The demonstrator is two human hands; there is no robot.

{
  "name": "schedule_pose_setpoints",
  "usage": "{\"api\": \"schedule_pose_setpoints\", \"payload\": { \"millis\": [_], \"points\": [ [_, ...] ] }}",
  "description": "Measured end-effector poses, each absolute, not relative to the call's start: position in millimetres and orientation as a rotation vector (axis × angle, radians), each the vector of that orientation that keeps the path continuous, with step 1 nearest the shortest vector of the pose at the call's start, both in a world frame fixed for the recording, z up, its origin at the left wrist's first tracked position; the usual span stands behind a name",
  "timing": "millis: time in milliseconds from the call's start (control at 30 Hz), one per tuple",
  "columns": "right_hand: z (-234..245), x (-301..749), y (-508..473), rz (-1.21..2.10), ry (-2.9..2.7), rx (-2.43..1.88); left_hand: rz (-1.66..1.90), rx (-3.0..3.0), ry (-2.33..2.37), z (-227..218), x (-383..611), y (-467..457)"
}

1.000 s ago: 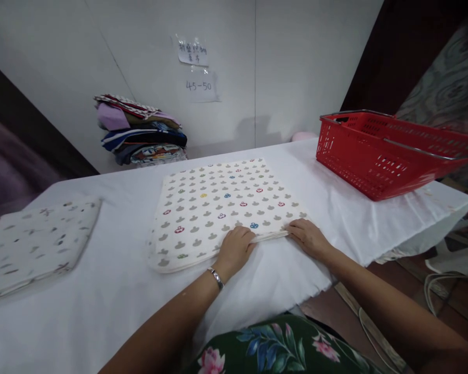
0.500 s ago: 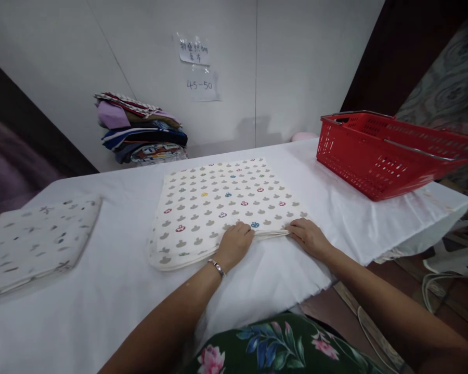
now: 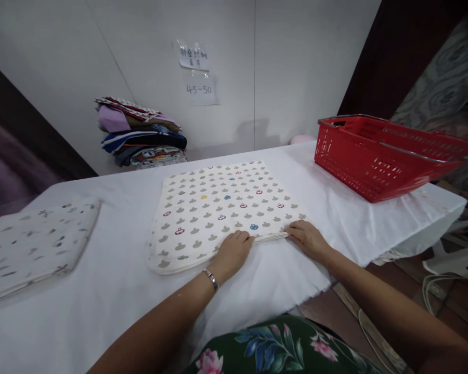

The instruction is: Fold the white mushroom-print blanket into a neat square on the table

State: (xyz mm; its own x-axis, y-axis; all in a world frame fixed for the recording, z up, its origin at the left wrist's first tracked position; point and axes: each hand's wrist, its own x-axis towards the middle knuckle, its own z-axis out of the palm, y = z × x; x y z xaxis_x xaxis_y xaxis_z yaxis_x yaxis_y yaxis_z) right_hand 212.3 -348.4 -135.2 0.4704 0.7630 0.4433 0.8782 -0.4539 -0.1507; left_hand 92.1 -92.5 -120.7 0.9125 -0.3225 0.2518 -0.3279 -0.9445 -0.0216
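Note:
A folded white cloth (image 3: 214,208) with a mushroom print, mostly grey with a few red, blue and yellow ones, lies flat on the table. Along its near edge several layers show. My left hand (image 3: 233,253) grips that edge near its middle, fingers on top and curled over it. At the near right corner my right hand (image 3: 307,239) pinches the layered edge; its thumb is mostly hidden. Off to the left lies another folded white cloth (image 3: 39,241) with small scattered dark marks, touched by neither hand.
A red plastic basket (image 3: 378,166) with metal handles stands on the right end of the white-covered table (image 3: 117,291). Against the wall at back left is a stack of folded fabrics (image 3: 144,137). Paper signs (image 3: 198,89) hang on the wall. A white chair (image 3: 452,259) is beyond the right edge.
My left hand has slid slightly toward me along the cloth's near edge. My right hand keeps its place at the corner, and the cloth lies as before. The view has shifted slightly.

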Motion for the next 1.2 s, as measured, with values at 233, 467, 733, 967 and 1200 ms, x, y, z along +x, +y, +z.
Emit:
{"api": "schedule_pose_setpoints", "payload": {
  "millis": [233, 467, 733, 967, 1200],
  "points": [
    [-131, 214, -348, -0.416, -1.429, -2.360, 0.200, 3.061, -0.491, -109, 92, -91],
    [-117, 213, -354, -0.451, -1.491, -2.425, 0.246, 2.997, -0.502, -112, 84, -99],
    [-121, 207, -354, -0.409, -1.499, -2.520, 0.291, 2.925, -0.469, -116, 75, -99],
    [-119, 186, -324, -0.507, -1.546, -2.486, 0.327, 2.845, -0.396, -119, 78, -99],
    [-115, 165, -272, -0.412, -1.718, -2.412, 0.259, 2.826, -0.241, -110, 78, -102]
  ]
}}
